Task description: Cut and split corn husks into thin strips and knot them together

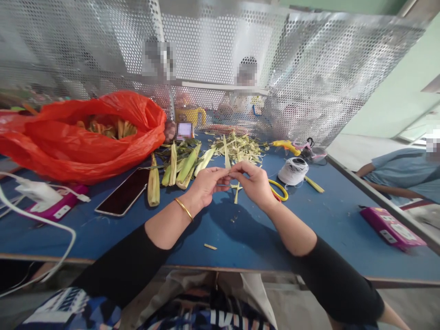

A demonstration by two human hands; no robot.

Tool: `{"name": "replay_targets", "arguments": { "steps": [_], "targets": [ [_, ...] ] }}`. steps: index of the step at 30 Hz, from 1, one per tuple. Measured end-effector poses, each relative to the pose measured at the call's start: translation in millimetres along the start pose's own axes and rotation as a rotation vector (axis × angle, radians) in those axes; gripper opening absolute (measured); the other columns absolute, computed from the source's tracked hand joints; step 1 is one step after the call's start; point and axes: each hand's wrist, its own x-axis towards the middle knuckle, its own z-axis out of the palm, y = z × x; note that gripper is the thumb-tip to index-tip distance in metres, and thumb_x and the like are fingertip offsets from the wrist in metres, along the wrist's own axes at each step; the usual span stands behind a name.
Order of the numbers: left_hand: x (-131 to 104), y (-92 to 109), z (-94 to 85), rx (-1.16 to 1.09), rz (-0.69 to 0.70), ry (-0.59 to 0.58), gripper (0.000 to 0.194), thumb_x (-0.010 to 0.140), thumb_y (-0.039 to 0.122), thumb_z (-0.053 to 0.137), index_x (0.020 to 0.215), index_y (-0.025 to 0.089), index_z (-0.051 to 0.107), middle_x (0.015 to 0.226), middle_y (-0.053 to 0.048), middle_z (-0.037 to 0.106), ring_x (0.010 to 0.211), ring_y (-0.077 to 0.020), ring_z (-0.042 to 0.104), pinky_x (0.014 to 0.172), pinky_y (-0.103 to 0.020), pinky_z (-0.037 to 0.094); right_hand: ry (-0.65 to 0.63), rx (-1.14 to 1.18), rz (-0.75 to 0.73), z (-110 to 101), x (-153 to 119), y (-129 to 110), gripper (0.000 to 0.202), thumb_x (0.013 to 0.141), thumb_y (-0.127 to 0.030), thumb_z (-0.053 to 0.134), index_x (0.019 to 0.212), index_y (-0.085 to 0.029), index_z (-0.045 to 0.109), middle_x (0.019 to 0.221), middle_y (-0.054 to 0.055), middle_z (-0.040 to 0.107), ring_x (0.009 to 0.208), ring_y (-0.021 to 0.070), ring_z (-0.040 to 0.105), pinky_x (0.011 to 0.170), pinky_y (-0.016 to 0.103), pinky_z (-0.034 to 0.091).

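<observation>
My left hand (pixel 210 184), with a gold bangle at the wrist, meets my right hand (pixel 252 181) above the middle of the table. Both hands are closed in a pinch, fingertips together, on a pale green leaf strip (pixel 226 153). The strip's pointed end sticks up beyond the fingers, and a forked bit (pixel 236 195) shows below them; my fingers hide the part between. Close to my right hand are yellow-handled scissors (pixel 280 190), partly covered, and a spool of white thread (pixel 293 171). Left of my left hand lie several thick leaf pieces (pixel 189 165).
A red plastic bag (pixel 113 156) stands at the left, beside a phone (pixel 122 192) and a purple power strip (pixel 57 204) with white cables. Leaf shreds (pixel 240 146) are heaped behind my hands. Another purple power strip (pixel 393 229) lies right. A perforated metal screen (pixel 220 46) closes the back.
</observation>
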Motion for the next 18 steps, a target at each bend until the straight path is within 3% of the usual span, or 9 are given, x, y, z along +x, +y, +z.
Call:
{"name": "replay_targets", "arguments": {
  "steps": [9, 18],
  "targets": [
    [3, -8, 2.8, 0.161, 0.327, 0.054, 0.011, 0.067, 0.016, 0.066, 0.057, 0.016, 0.062, 0.055, 0.003, 0.061, 0.055, -0.0097, 0.055, 0.058, -0.022, 0.047, 0.052, 0.132, 0.200, 4, 0, 8, 0.009, 0.074, -0.026, 0.064, 0.069, -0.020, 0.059, 0.063, -0.002, 0.059, 0.061, 0.0133, 0.052, 0.062, 0.029, 0.042],
    [6, -13, 2.4, 0.203, 0.373, 0.053, 0.010, 0.070, 0.019, 0.065, 0.061, 0.017, 0.065, 0.056, 0.002, 0.063, 0.055, -0.0107, 0.058, 0.059, -0.024, 0.049, 0.069, 0.266, 0.228, 6, 1, 7, 0.010, 0.072, -0.026, 0.064, 0.071, -0.021, 0.055, 0.057, -0.005, 0.055, 0.057, 0.0127, 0.055, 0.059, 0.028, 0.044]
  ]
}}
